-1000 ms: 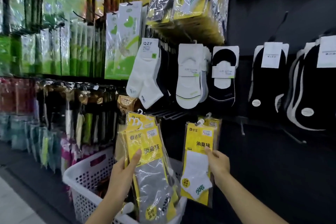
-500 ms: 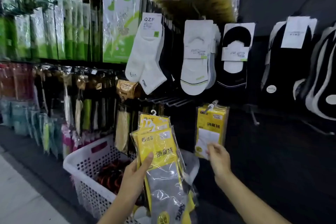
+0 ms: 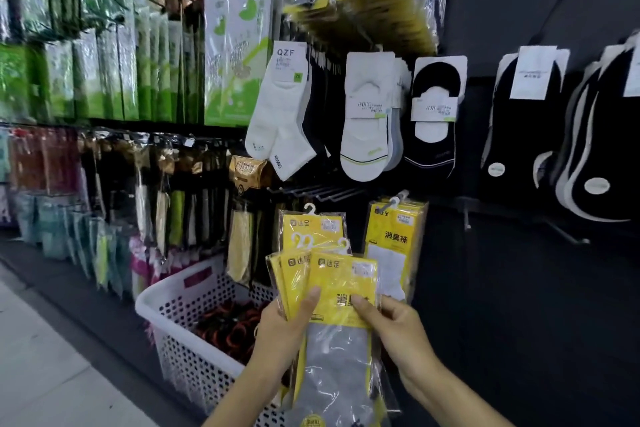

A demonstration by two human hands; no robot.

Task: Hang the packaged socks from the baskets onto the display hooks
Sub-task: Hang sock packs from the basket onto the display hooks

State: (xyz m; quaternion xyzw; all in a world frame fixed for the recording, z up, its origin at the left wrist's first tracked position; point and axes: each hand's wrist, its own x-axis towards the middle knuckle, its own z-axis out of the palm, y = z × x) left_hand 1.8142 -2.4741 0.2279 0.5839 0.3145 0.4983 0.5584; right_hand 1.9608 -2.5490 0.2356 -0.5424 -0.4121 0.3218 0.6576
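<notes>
- A person stocking a shop's sock wall holds a fan of yellow sock packs (image 3: 304,274) low in front of the display, above the far corner of a white perforated basket (image 3: 180,308) that stands at its foot.
- The left hand (image 3: 280,329) grips the fan from below, thumb pressed across the yellow card near its left edge. The fingers behind the packs are hidden.
- The right hand (image 3: 398,333) pinches the front pack (image 3: 346,288) at mid-height, thumb on the printed face and the other fingers curled at the film's right edge.
- Just beyond the fan, hung packs (image 3: 394,243) of the same kind dangle from 1 display hook (image 3: 384,208). A row of bare hooks (image 3: 311,191) juts out to its left.
- Inside the basket lie dark and red goods, too blurred to name.
- Each pack looks light and flat: a stiff yellow card on top, and limp grey sock below in a clear sleeve.
- The film is likely slick and crinkly, so packs in a fan may slide over 1 another. The left hand probably needs a firm squeeze while 1 pack is peeled away.
- The small white hanger (image 3: 344,243) at the top is the part that must meet a hook. A pinch on the stiff card just under it should keep the top from flopping, whereas a hold on the soft lower half would likely let it droop.
</notes>
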